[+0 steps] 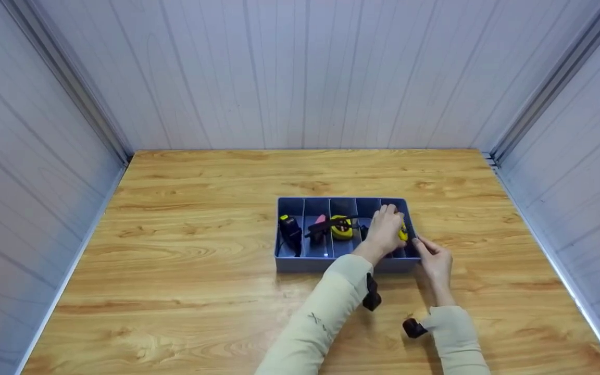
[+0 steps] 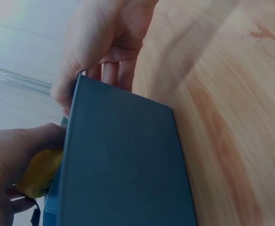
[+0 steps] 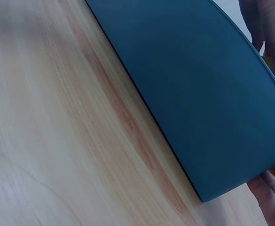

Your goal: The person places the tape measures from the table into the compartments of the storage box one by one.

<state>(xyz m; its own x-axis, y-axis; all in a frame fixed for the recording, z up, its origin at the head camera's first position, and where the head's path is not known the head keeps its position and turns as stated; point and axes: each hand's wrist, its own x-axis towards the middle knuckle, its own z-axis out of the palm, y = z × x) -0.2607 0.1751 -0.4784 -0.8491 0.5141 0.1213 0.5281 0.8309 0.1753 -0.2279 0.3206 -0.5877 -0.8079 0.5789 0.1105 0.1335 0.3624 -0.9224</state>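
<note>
A blue-grey divided box (image 1: pixel 326 265) stands on the wooden table. Inside its rightmost compartment, my left hand (image 1: pixel 385 229) grips a yellow tape measure (image 1: pixel 403 232). The left wrist view shows the thumb and fingers around that yellow tape measure (image 2: pixel 41 173), with a black cord hanging by it. At the box's front right corner, my right hand (image 1: pixel 435 263) pinches the rim, its thumb on the wall's top edge and its fingers outside. Other compartments hold a black-and-yellow tape measure (image 1: pixel 290 229), a pink item (image 1: pixel 321 220) with a black strap, and another yellow tape measure (image 1: pixel 341 229).
A dark item (image 1: pixel 364 232) in the fourth compartment is partly hidden by my left hand. White panel walls (image 1: pixel 305 78) enclose the table (image 1: pixel 185 234) at the back and both sides. Bare wood surrounds the box.
</note>
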